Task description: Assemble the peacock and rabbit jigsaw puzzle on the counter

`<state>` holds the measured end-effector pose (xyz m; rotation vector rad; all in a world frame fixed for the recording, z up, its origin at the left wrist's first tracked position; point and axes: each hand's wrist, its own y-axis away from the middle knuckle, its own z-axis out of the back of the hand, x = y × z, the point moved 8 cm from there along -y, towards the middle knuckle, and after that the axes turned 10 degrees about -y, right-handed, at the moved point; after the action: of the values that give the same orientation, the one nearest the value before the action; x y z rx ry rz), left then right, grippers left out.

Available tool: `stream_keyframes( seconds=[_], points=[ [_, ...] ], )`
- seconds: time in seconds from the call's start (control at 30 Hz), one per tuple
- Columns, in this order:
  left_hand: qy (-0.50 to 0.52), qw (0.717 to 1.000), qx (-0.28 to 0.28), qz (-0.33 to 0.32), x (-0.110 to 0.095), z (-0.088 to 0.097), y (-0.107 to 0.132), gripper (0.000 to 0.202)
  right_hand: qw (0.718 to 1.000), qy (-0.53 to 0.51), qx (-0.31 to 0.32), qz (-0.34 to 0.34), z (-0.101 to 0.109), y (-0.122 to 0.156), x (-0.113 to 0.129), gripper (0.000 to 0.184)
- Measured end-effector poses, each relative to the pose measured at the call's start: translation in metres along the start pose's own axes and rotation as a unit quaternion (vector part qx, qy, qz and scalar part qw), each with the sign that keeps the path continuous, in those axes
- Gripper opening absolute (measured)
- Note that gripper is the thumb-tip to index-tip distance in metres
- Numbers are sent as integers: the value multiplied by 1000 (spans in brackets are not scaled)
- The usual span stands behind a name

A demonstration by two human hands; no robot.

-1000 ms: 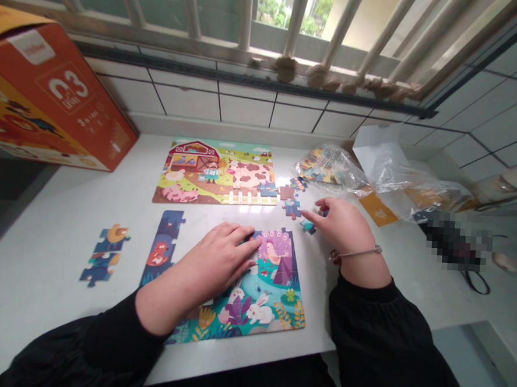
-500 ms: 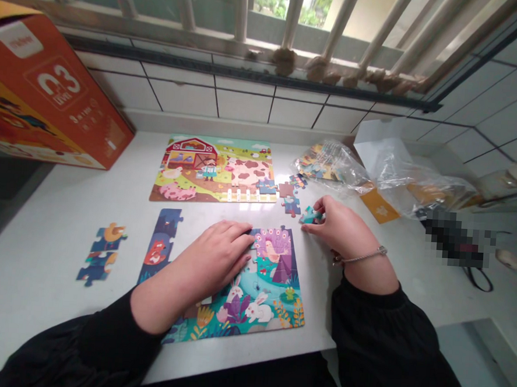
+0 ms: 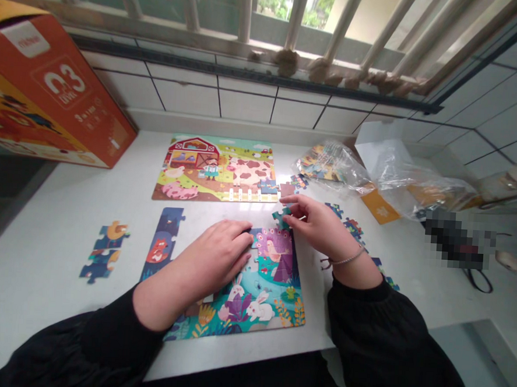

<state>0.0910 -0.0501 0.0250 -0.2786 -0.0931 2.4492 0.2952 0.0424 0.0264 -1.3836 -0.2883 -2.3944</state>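
My right hand [image 3: 320, 226] pinches a teal puzzle piece [image 3: 278, 219] between thumb and fingers, just above the top edge of a partly built jigsaw puzzle [image 3: 262, 308]. That puzzle shows white rabbits, a peacock and plants on a dark teal ground. Across its middle lies my left hand [image 3: 213, 252], palm down with fingers stretched out, hiding part of the picture. The puzzle's upper left side carries a fox [image 3: 157, 250], with a gap in the top row. Two joined puzzle pieces [image 3: 107, 248] lie farther left.
Behind is a farm puzzle [image 3: 218, 170], with several loose pieces at its right corner. More loose pieces [image 3: 353, 227] lie beside my right wrist. A clear plastic bag [image 3: 330, 166] and an open white box [image 3: 380, 139] stand back right; an orange box [image 3: 78, 98] stands left.
My right hand has moved left with the teal piece, from beside the puzzle to over its top edge. Loose pieces at the right have come into view. My left hand stays put.
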Motion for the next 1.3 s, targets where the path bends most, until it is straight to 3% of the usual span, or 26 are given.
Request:
stream_keyframes(
  seconds=[0.13,0.47,0.73,1.0,1.13,1.3],
  points=[
    [-1,1000,-3,-1,0,-1,0,22,999,-37,10,17,-15,-2,4,32],
    [-1,1000,-3,0,1,-1,0,20,988,82,50,120,-28,-2,18,25],
    [-2,1000,-8,6,1,0,1,21,988,87,51,117,-29,0,19,40],
    [-1,1000,-23,13,5,2,0,24,964,164,98,184,-48,6,40,41],
    [-3,1000,-28,3,5,4,-2,24,943,247,120,190,-63,20,61,25],
    [-35,999,-10,-15,6,3,-4,27,922,350,78,144,-82,54,81,17]
  ],
)
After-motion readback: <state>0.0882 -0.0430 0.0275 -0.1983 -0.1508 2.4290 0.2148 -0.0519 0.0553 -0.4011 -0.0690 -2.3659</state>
